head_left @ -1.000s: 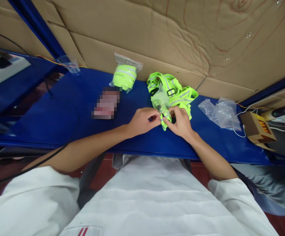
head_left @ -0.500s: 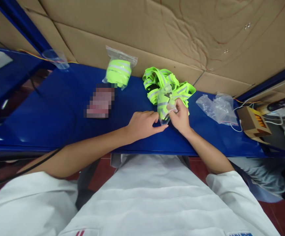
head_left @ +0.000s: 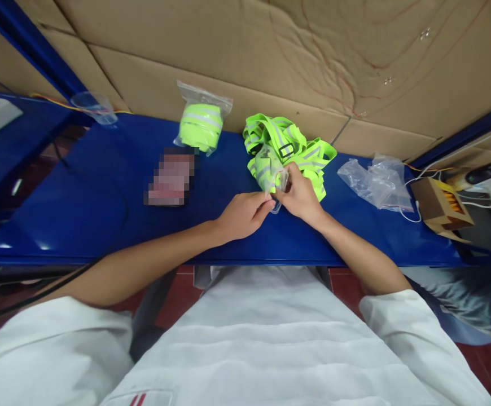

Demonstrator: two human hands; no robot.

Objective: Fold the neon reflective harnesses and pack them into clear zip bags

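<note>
A clear plastic bag (head_left: 266,169) lies in front of me with its near end between my hands; something neon yellow-green shows through it. My left hand (head_left: 244,215) pinches the left edge of that end, thumb against index finger. On the right side, my right hand (head_left: 302,194) has its fingers curled around the bag's edge, its fingertips partly hidden. Just behind the bag is a tangled heap of neon yellow-green reflective straps (head_left: 313,155) with silver stripes and a black buckle (head_left: 286,150).
A filled zip bag (head_left: 202,125) of rolled reflective strap stands at the back left, near a pixelated flat object (head_left: 170,177). Empty plastic bags (head_left: 376,183) and an open cardboard box (head_left: 442,207) lie rightward. A clear cup (head_left: 95,107) is far left. Cardboard (head_left: 211,51) walls the back.
My left hand's extended index finger has drawn in and now pinches the bag's edge. My right hand has shifted slightly left along with the bag. The buckle has come into view.
</note>
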